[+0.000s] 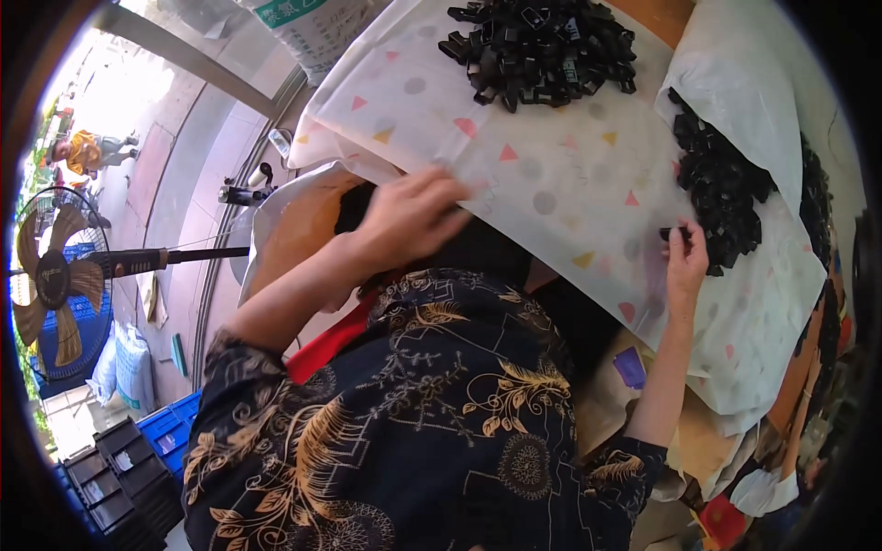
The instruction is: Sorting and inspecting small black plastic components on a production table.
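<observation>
My right hand (pixel 686 259) pinches a small black plastic piece (pixel 672 234) at the right side of the table cover. Just beyond it lies a heap of similar black pieces (pixel 721 188), spilling from under a white sack (pixel 735 78). My left hand (pixel 413 216) is over the near left edge of the patterned cover (pixel 542 156), above the gap by my lap. Its fingertips are smeared by motion, so whether it holds anything cannot be told. A second heap of black pieces (pixel 542 50) lies at the far side of the cover.
On the left stand a fan (pixel 53 280), black crates (pixel 124 477) and a blue crate (pixel 175 430). An open sack (pixel 289 225) is beside my left forearm. A printed white sack (pixel 317 32) stands at the far left of the table. A person (pixel 87 151) is outside.
</observation>
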A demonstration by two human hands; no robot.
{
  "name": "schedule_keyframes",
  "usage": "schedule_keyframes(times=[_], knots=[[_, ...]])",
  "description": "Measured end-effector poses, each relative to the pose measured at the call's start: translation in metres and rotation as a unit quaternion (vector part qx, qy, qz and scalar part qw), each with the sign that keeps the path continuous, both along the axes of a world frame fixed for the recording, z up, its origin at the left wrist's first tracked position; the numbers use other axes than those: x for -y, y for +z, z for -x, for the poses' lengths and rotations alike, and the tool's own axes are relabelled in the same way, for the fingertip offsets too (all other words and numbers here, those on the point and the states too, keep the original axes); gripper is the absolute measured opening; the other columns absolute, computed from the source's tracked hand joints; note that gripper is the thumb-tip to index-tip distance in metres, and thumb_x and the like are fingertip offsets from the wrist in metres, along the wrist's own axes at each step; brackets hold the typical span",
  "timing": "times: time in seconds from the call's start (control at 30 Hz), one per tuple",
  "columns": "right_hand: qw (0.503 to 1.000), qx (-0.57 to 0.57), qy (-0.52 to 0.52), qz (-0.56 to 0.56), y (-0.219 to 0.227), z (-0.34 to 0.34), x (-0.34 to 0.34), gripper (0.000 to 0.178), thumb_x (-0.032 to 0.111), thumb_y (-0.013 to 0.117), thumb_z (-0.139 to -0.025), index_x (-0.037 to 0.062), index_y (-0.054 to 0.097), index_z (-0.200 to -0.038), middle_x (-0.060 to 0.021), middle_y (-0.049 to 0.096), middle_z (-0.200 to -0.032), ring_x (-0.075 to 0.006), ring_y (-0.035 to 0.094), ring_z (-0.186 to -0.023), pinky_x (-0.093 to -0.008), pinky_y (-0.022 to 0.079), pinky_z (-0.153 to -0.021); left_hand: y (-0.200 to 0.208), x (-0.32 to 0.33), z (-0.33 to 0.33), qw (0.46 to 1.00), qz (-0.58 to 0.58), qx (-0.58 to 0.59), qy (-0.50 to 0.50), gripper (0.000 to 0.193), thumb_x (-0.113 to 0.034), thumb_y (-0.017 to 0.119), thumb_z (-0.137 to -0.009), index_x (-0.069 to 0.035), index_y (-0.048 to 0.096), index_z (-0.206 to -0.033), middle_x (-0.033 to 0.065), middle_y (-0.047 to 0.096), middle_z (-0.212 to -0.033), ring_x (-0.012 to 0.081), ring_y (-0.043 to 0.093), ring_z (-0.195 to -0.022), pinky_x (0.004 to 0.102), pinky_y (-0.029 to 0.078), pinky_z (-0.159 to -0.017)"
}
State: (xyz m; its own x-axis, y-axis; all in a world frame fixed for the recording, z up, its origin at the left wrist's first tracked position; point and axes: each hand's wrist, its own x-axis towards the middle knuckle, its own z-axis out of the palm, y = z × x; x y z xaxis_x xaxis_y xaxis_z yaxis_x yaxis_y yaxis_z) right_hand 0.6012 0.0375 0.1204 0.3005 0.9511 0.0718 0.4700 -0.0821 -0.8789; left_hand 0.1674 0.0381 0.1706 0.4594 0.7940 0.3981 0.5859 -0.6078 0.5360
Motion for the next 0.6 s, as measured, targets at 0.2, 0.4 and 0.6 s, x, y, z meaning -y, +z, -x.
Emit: schedule_keyframes(times=[0.2, 0.4, 0.6], knots=[[0.988, 0.105, 0.023, -0.113, -0.012, 0.016, 0.005, 0.012, 0.010, 0.067, -0.092, 0.0025, 0.060, -0.100, -0.0015, 0.062, -0.089, -0.0099, 0.057, -0.074, -0.0238, 0.048, -0.069, -0.063, 0.049, 0.118, 0.972, 0.113, -0.075, 0.192, 0.015, -0.014, 0.068, -0.086, -0.006, 0.062, -0.098, 0.0120, 0.062, -0.099, 0.0330, 0.062, -0.089, 0.0413, 0.052, -0.076], [0.977, 0.175, 0.019, -0.123, -0.015, 0.016, 0.000, 0.015, 0.012, 0.068, -0.091, 0.0031, 0.060, -0.100, 0.0000, 0.060, -0.082, -0.0083, 0.054, -0.073, -0.0231, 0.046, -0.068, -0.056, 0.020, 0.103, 0.973, -0.053, -0.158, 0.161, 0.021, -0.018, 0.068, -0.084, -0.007, 0.062, -0.100, 0.0110, 0.060, -0.102, 0.0329, 0.059, -0.101, 0.0411, 0.047, -0.083], [0.957, 0.240, -0.005, -0.165, -0.021, 0.021, 0.004, 0.016, 0.014, 0.069, -0.090, 0.0039, 0.062, -0.102, -0.0035, 0.062, -0.081, -0.0116, 0.057, -0.072, -0.0257, 0.048, -0.068, -0.035, -0.118, 0.015, 0.990, -0.091, -0.016, 0.109, 0.048, 0.003, 0.051, -0.079, -0.013, 0.053, -0.125, 0.0117, 0.051, -0.120, 0.0343, 0.053, -0.113, 0.0448, 0.048, -0.088]])
